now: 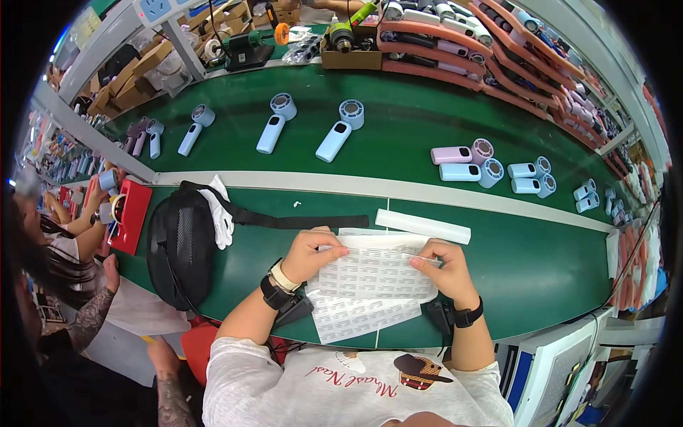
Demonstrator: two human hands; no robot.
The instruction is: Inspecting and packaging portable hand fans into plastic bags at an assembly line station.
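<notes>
Label sheet [377,274] is at the near middle of the green bench [541,277], over some more sheets [363,324]. Hands are apart, left hand [313,252] pinching its far left corner, right hand [445,269] the far right, thumbs on top. Looks like the sheet-handling step to me, and the next move probably calls for a light, even grip so it doesn't crease. White strip [423,226] just beyond, blue fans [334,141] way farther back

We see red script lettering [332,374] across a pale shirt [284,398]; on white sheets [370,274], printed rows [356,327] too small to read.
</notes>
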